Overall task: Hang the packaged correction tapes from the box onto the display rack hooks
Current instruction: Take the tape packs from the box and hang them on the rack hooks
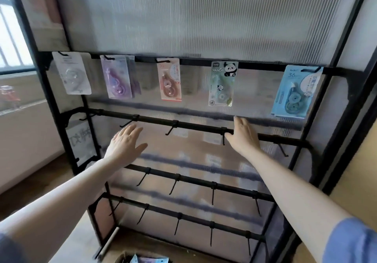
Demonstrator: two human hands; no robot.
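Note:
Several packaged correction tapes hang on the top rail of the black display rack [67,120]: a white pack [71,73], a purple pack [118,77], a pink pack [169,79], a green panda pack [222,83] and a blue pack [295,91]. My left hand [124,142] hovers with straight fingers in front of the second rail, holding nothing. At the second rail [193,126] my right hand [242,134] is beside a hook [223,138], its fingers straight and its thumb touching the bar. The box [142,258] with more packs shows at the bottom edge.
The second, third and fourth rails carry bare black hooks. A ribbed translucent panel [204,18] backs the rack. A window [12,38] and a low wall are to the left, and a wall stands close on the right.

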